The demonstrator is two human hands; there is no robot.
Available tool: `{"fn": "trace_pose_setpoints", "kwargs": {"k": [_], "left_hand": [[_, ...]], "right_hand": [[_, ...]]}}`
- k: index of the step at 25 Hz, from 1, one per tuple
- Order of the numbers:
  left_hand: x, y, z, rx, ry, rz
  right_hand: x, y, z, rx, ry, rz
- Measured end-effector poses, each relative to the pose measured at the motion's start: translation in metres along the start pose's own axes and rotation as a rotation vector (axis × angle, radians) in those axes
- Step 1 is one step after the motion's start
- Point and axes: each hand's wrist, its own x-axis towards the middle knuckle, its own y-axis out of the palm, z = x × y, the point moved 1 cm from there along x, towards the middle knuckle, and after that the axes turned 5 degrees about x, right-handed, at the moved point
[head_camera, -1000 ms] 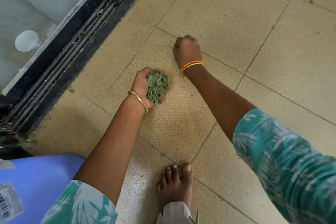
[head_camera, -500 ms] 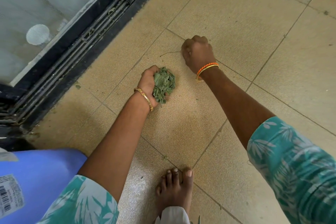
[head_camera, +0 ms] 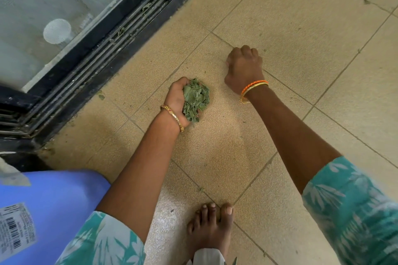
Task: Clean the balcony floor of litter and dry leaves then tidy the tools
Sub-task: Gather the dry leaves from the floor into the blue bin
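Leaves fill left hand; right hand fisted beside it.

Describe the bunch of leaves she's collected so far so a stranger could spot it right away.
Start at the dark sliding-door track running along the tan tiled floor. Just in front of it, the left hand cups a handful of dry green leaves. It is the only heaped clump; other leaf bits lie scattered singly.

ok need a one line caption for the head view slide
Left hand cups a pile of dry leaves while the right hand reaches down to the tiled balcony floor.
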Motion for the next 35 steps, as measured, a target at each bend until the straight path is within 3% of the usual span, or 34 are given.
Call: {"fn": "trace_pose_setpoints", "kwargs": {"k": [2,4,5,7,8,9,10,11,12,14,16,20,25,30,35], "left_hand": [[0.011,-0.01,0.0,-0.296,-0.145,0.439],[0.019,-0.02,0.003,-0.337,-0.274,0.51],[0.014,-0.009,0.009,-0.387,-0.263,0.407],[0.05,-0.053,0.005,-0.577,-0.263,0.264],[0.089,-0.1,-0.003,-0.761,-0.307,0.302],[0.139,-0.16,-0.024,-1.191,-0.364,0.39],[0.18,-0.215,-0.047,-1.378,-0.429,0.32],[0.207,-0.256,-0.065,-1.625,-0.705,0.312],[0.214,-0.292,-0.07,-1.718,-0.845,0.392],[0.212,-0.342,-0.083,-1.848,-0.907,0.386],[0.188,-0.376,-0.079,-1.996,-0.998,0.264],[0.163,-0.425,-0.072,-2.073,-1.06,0.089],[0.124,-0.455,-0.063,-1.997,-1.156,-0.034],[0.07,-0.455,-0.036,-2.027,-1.297,-0.242],[0.012,-0.438,0.022,-1.976,-1.431,-0.469]], "right_hand": [[-0.017,-0.019,0.006,0.338,0.068,-0.019],[-0.036,-0.048,0.019,0.603,0.195,0.092],[-0.043,-0.063,0.029,0.736,0.281,0.167],[-0.05,-0.094,0.048,0.948,0.441,0.29],[-0.051,-0.107,0.057,0.981,0.495,0.302],[-0.051,-0.119,0.067,1.006,0.537,0.287],[-0.051,-0.129,0.078,1.054,0.595,0.254],[-0.051,-0.141,0.094,1.105,0.675,0.221],[-0.052,-0.152,0.11,1.154,0.748,0.181],[-0.056,-0.175,0.141,1.195,0.823,0.103],[-0.062,-0.201,0.173,1.218,0.833,0.062],[-0.076,-0.25,0.222,1.264,0.794,-0.003],[-0.107,-0.287,0.272,1.303,0.735,0.02],[-0.149,-0.285,0.304,1.278,0.731,0.213],[-0.194,-0.239,0.339,1.285,0.762,0.403]]}}
